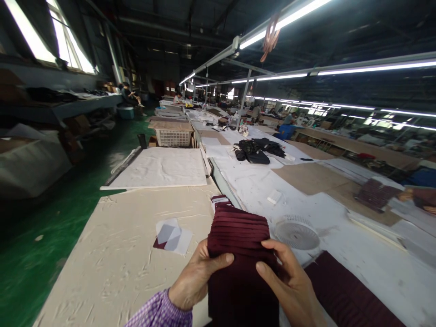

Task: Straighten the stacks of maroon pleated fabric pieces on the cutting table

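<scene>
Between my two hands is a stack of dark maroon fabric pieces (240, 229), its upper layers fanned out in narrow steps. My left hand (204, 268) grips the left edge, thumb lying across the top. On the right side, my right hand (288, 277) holds the edge with thumb and index finger on the cloth; its other fingers are mostly hidden. Just beyond the stack lies a small maroon and white striped bundle (220, 200). White paper-like pieces (173, 236) rest over a maroon scrap on the cream cloth-covered table (129, 254) to the left.
A white round fan (296, 232) and more maroon fabric (350, 290) lie on the white table at right. Farther off are black garments (257, 150) and a plastic crate (173, 137). Another person's hand (405, 195) is at the far right beside maroon cloth (376, 194).
</scene>
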`<state>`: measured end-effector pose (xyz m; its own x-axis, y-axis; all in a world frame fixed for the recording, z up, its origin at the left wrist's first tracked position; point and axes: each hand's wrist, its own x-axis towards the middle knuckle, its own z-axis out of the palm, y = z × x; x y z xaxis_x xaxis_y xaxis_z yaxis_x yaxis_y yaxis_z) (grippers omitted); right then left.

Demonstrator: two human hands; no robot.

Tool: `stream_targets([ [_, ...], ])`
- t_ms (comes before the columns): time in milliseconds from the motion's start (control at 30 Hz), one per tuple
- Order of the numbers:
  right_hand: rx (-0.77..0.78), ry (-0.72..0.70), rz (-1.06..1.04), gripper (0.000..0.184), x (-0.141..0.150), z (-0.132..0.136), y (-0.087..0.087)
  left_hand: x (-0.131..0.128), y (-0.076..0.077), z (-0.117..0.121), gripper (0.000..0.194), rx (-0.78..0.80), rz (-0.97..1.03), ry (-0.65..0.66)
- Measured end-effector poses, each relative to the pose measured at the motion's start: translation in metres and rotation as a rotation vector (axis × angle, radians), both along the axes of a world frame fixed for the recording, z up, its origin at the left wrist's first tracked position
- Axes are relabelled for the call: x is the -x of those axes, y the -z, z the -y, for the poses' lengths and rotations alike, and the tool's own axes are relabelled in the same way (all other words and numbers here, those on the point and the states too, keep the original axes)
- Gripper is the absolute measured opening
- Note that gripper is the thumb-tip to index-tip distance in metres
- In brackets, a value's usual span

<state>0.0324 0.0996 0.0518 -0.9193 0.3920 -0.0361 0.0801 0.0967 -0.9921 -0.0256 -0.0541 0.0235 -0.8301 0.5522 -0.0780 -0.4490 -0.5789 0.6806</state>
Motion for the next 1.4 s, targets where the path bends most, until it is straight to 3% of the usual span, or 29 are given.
stream_targets([
  [333,0.103,-0.138,0.112,0.034,-0.004,-0.003,-0.001,0.001,0.002,0.002,0.025,0.017,-0.003,-0.015],
  [567,-0.037,-0.113,0.051,0.039,-0.003,0.003,0.009,0.002,0.006,0.0,0.02,0.035,-0.034,-0.04],
  [900,-0.149,-0.175,0.038,0.04,-0.003,-0.005,0.017,-0.001,0.006,0.003,0.032,0.004,-0.053,-0.014],
  [1067,-0.253,-0.117,0.026,0.036,-0.003,-0.002,0.018,-0.002,0.008,0.002,0.023,0.025,0.0,-0.048],
  [1233,-0.116,0.031,0.016,0.042,-0.003,0.005,0.013,-0.003,0.008,0.005,0.028,0.015,-0.022,-0.029],
  [1333,-0.034,0.019,-0.01,0.052,-0.004,0.008,0.006,-0.004,0.007,0.007,0.032,0.008,-0.041,0.017],
  [1400,-0.019,0.005,0.009,0.048,-0.006,0.009,0.004,-0.004,0.007,0.007,0.032,0.005,-0.038,0.028],
])
